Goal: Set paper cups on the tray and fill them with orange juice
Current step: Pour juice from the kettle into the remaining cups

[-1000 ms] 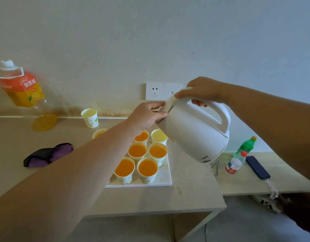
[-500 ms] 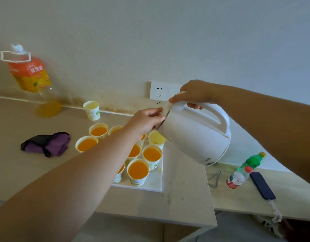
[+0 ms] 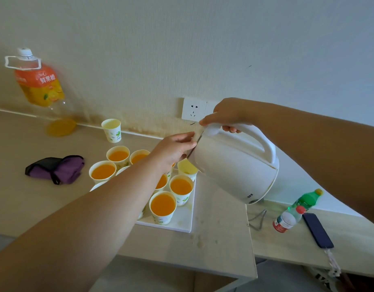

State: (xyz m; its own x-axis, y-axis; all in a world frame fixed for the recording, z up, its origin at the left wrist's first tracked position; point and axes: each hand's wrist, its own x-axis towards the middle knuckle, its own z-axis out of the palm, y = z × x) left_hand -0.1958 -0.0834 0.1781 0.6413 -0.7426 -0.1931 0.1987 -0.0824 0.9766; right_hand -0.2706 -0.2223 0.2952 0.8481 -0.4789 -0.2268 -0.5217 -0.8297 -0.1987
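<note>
My right hand (image 3: 226,114) grips the handle of a white kettle (image 3: 234,165), tilted with its spout over a pale, nearly empty paper cup (image 3: 187,167) at the tray's back right. My left hand (image 3: 173,148) pinches the kettle's lid edge by the spout. Several paper cups of orange juice (image 3: 162,204) stand on the white tray (image 3: 185,222); my left forearm hides some of them. Cups at the left (image 3: 102,171) may stand off the tray; I cannot tell.
A single paper cup (image 3: 111,129) stands near the wall. A large orange juice bottle (image 3: 39,85) is at the far left, a purple cloth (image 3: 55,169) beside the cups. On the lower table right lie a green bottle (image 3: 295,209) and a phone (image 3: 317,229). Wall socket (image 3: 193,109).
The view has shifted, so the scene sits lower and more to the right. Both hands keep their hold on the tilted kettle over the same cup.
</note>
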